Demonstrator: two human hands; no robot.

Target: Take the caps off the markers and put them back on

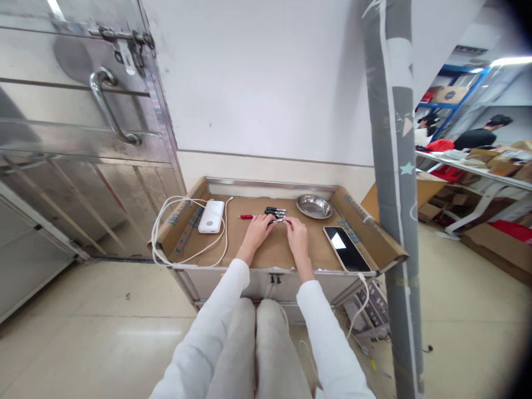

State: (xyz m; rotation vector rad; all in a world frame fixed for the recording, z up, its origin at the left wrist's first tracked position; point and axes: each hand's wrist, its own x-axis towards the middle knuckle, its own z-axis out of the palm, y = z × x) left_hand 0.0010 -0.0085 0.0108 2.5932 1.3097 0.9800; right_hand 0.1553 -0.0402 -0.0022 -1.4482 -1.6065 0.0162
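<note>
A slim black-and-silver pen (pixel 277 221) lies crosswise between my two hands, low over the brown cardboard lining (pixel 236 252). My left hand (pixel 258 231) is closed at its left end, fingertips pinched together. At the right end, my right hand (pixel 296 235) pinches it between thumb and fingers. Just beyond my fingers, several similar black pens (pixel 276 210) lie side by side. A red pen-like item (pixel 246 216) rests left of them, its right end near my left hand. The small print and exact tips are too small to make out.
A round metal bowl (pixel 315 206) sits back right, with a smartphone (pixel 346 248) nearer me. On the left are a white power bank (pixel 211 216) and its looped cable (pixel 154 235). Raised cardboard sides edge the surface. A grey wrapped post (pixel 394 166) stands right; people are beyond.
</note>
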